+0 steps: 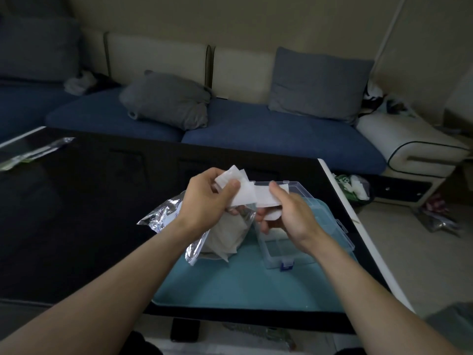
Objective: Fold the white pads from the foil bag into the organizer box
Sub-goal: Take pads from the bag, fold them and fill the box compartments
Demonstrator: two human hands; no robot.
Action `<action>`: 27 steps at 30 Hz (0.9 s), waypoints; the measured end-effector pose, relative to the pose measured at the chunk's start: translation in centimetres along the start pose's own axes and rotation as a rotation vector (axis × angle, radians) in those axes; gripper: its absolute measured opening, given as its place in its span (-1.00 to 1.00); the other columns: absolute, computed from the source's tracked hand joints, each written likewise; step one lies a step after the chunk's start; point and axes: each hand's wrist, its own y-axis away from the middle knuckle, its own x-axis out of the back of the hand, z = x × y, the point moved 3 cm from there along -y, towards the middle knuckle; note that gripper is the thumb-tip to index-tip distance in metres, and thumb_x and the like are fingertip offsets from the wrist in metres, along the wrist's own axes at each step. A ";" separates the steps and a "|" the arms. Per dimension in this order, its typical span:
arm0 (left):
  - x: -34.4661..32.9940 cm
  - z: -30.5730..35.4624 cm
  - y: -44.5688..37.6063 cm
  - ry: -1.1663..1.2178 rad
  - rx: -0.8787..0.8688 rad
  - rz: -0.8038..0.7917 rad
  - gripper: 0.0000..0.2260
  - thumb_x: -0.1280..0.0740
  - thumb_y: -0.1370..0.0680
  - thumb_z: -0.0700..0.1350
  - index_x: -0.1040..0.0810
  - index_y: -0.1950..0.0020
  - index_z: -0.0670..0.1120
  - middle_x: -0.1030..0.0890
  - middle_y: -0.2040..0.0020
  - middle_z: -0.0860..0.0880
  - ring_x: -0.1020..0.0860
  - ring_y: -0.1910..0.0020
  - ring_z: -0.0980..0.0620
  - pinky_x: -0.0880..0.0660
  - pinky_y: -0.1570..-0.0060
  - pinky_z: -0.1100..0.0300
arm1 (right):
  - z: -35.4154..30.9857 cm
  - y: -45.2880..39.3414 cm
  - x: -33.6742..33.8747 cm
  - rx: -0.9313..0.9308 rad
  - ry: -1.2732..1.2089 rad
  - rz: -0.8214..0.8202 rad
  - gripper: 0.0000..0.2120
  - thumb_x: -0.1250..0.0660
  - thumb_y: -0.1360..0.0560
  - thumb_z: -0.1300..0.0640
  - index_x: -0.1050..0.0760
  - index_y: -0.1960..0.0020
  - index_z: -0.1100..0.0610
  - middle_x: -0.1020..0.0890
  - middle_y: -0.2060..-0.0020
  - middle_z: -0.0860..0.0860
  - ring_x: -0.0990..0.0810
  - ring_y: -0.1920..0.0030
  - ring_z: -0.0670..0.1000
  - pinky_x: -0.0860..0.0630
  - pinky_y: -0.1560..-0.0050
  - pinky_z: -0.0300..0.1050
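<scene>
Both hands raised over the table [76, 213], above the bag [220, 234] and box [294, 242]. Left hand [204, 198] pinches a bunch of white pads [238, 185] — thumb on top, fingers curled beneath. Right hand [286, 213] pinches one pad [266, 198] by its right end, thumb on top; this pad touches the bunch (overlap or merely edge to edge, cannot tell). Bag lies open on the mat [243, 285], pale contents showing. Box — clear, lid up — sits just right of the bag, also on the mat.
</scene>
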 end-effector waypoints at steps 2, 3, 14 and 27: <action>0.0 0.2 0.2 -0.039 0.004 -0.022 -0.90 -0.39 -0.57 -0.17 -0.55 -0.04 -0.17 -0.67 0.33 -0.07 -0.64 0.46 0.03 -0.58 0.42 0.22 | -0.3 0.0 0.8 0.008 0.083 0.029 -0.62 -0.20 -0.67 0.02 -0.57 0.21 0.20 -0.53 0.44 0.11 -0.44 0.46 0.07 -0.36 0.39 -0.07; 0.0 0.2 0.2 -0.073 0.009 -0.037 -0.90 -0.39 -0.57 -0.17 -0.54 -0.04 -0.16 -0.67 0.36 -0.07 -0.63 0.48 0.02 -0.56 0.45 0.22 | -0.5 0.1 1.1 0.003 0.104 0.016 -0.67 -0.24 -0.65 0.04 -0.56 0.23 0.16 -0.50 0.44 0.08 -0.40 0.48 0.04 -0.33 0.40 -0.08; -2.4 0.0 1.1 -0.196 0.001 -0.024 -0.94 -0.39 -0.55 -0.11 -0.57 0.02 -0.07 -0.62 0.25 0.08 -0.55 0.37 0.25 -0.45 0.40 0.40 | 0.2 0.8 0.8 -0.090 0.169 0.038 -0.59 -0.59 -0.33 -0.01 -0.59 0.03 0.27 -0.65 0.34 0.11 -0.51 0.45 -0.05 -0.48 0.36 -0.17; -2.6 -0.1 1.4 0.106 0.197 -0.073 -0.89 -0.23 -0.65 -0.17 -0.49 -0.10 -0.19 -0.69 0.24 -0.12 -0.69 0.33 -0.07 -0.65 0.23 0.10 | -0.8 0.7 3.2 0.019 0.061 0.204 -0.82 -0.49 -0.47 0.07 -0.63 0.10 0.19 -0.61 0.42 -0.04 -0.54 0.37 -0.08 -0.53 0.27 -0.17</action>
